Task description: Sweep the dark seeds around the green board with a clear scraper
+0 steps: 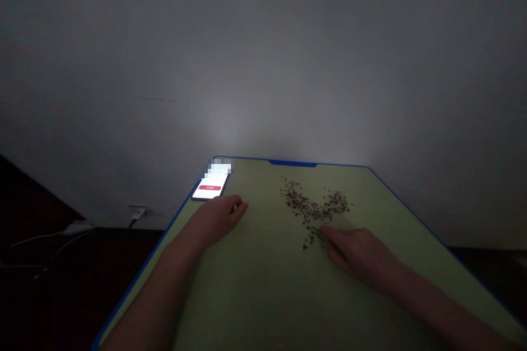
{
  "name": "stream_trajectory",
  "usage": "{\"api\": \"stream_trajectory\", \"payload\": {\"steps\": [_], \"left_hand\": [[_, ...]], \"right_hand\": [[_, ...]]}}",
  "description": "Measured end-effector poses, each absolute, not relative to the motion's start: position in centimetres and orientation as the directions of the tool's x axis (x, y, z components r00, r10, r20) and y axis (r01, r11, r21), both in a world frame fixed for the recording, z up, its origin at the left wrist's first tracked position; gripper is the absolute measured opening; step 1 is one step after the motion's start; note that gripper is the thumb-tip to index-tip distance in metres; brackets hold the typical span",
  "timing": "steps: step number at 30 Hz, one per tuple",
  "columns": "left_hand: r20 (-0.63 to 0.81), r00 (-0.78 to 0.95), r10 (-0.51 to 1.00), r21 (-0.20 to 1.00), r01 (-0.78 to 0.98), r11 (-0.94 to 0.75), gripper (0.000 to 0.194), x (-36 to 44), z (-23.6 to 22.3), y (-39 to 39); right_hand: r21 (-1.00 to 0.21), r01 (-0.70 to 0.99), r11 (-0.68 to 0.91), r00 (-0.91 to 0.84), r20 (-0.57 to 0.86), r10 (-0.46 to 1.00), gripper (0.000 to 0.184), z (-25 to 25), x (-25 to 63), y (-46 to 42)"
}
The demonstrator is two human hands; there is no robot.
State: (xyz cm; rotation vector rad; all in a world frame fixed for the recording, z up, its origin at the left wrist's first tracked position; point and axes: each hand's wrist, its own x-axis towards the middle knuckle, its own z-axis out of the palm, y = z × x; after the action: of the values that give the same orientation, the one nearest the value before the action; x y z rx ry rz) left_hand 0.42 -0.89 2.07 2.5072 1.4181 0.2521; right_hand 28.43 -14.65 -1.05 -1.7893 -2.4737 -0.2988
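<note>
Small dark grains [310,209], like seeds or beans, lie scattered in a rough V on the pale yellow-green table [255,296]. At the near end of this scatter is my right hand [356,252], its fingers closed on a thin tweezer-like tool [319,232]. The tool's tip points left among the loose grains; most of it is hidden by the fingers. My left hand [224,215] rests on the table to the left of the grains, loosely curled, and I see nothing in it. Just beyond it lies a phone [208,193] with a lit screen.
A blue edge strip [293,163] borders the table, and a grey wall [288,66] rises behind it. Low on the left, a plug [139,213] sits by a wall socket. A power strip [78,227] with white cables lies further left.
</note>
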Motion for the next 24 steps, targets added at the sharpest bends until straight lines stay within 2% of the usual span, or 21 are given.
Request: {"api": "stream_trajectory", "payload": {"steps": [7,12,17,24], "left_hand": [[0.052,0.518,0.854,0.293,0.810,-0.509,0.039,0.5,2.2,-1.0],[0.068,0.527,0.847,0.290,0.802,-0.522,0.038,0.5,1.9,-0.9],[0.063,0.535,0.842,0.294,0.796,-0.528,0.038,0.5,1.8,-0.8],[0.063,0.534,0.843,0.294,0.798,-0.527,0.037,0.6,1.7,-0.8]], "right_hand": [[-0.017,0.969,0.245,-0.236,0.216,0.947,0.035,-1.8,26.5,-16.2],[-0.251,0.955,0.155,-0.107,0.194,0.975,0.031,-1.7,24.3,-16.3],[-0.489,0.871,0.055,0.026,0.157,0.987,0.033,-1.2,24.5,-16.3],[-0.557,0.830,-0.037,0.086,0.062,0.994,0.035,-1.2,27.7,-17.0]]}}
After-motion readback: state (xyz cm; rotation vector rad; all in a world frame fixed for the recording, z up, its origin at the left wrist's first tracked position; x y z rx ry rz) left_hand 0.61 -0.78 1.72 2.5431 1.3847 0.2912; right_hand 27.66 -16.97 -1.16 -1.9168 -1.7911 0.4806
